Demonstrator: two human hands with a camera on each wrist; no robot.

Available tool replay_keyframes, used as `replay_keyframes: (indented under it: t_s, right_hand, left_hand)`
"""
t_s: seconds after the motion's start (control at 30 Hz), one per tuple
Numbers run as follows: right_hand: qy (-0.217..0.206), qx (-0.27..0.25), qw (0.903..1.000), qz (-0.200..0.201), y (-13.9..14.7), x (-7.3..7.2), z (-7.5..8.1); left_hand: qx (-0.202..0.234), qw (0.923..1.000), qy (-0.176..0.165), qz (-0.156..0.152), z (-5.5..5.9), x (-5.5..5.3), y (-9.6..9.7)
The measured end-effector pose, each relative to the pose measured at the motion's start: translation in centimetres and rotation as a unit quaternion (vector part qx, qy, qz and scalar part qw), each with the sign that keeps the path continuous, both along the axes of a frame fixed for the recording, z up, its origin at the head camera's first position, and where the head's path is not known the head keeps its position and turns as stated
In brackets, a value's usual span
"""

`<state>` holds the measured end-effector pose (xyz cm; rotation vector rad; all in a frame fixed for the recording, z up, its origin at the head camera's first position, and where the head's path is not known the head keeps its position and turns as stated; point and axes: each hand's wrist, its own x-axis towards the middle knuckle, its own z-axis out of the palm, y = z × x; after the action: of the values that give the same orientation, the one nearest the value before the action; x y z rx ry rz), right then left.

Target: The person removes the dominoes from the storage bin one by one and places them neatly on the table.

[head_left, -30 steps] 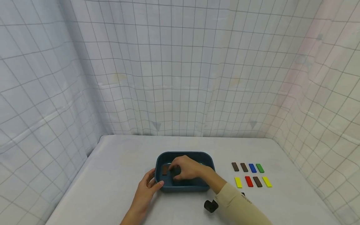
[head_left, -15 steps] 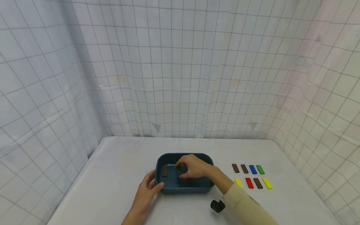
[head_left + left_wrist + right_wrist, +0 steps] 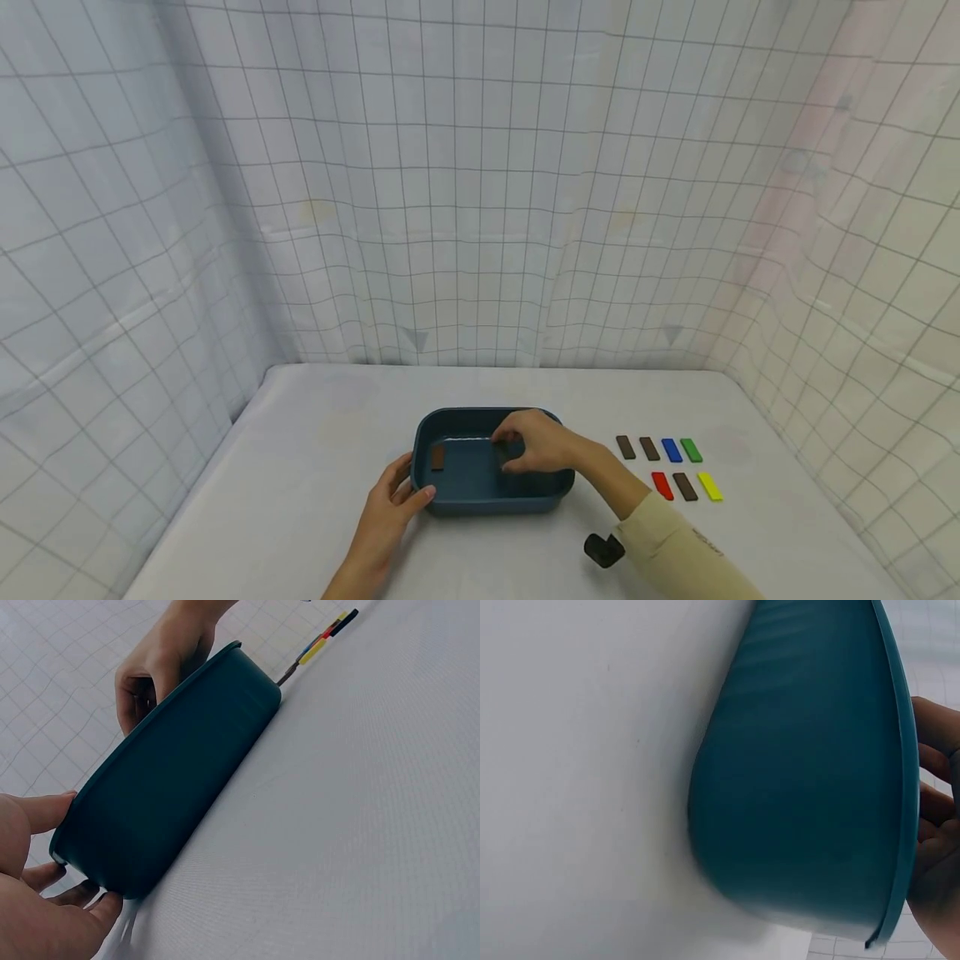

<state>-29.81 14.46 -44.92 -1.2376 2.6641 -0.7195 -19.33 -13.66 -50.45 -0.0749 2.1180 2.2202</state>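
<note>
A dark teal plastic basin (image 3: 495, 506) stands on the white table. My left hand (image 3: 386, 512) grips its near left corner, thumb at the front and fingers along the left side; the left wrist view shows these fingertips on the basin's outer wall. Flat on the basin floor, near the left end, lies a brown rectangular tile (image 3: 438, 457). My right hand (image 3: 542, 442) reaches over the right rim into the basin with bent fingers and the thumb apart from them. A dark patch shows between them, and whether it is an object or shadow is unclear.
Right of the basin lie small tiles in two rows: several brown ones (image 3: 626, 447), a blue one (image 3: 671, 450), a green one (image 3: 691, 450), a red one (image 3: 662, 485) and a yellow one (image 3: 709, 486). A black wrist camera (image 3: 603, 550) hangs by the right sleeve (image 3: 675, 546).
My right hand has moved right inside the basin, away from the brown tile. Its forearm now covers the nearer yellow tile. My left hand keeps its grip on the basin.
</note>
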Motion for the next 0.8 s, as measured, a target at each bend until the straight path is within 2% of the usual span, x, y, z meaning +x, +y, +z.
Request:
replay_keyframes:
  t_s: [0.57,0.8]
  right_hand:
    - [-0.015,-0.02,0.9995,-0.02,4.2,0.9,1.2]
    - [-0.018,-0.015,0.9988,-0.044,6.3,1.7,0.9]
  left_hand:
    - [0.005,1.0,0.005,0.0,-0.1,0.2,0.0]
    - [0.001,1.0,0.004,-0.002,0.0,0.2,0.1]
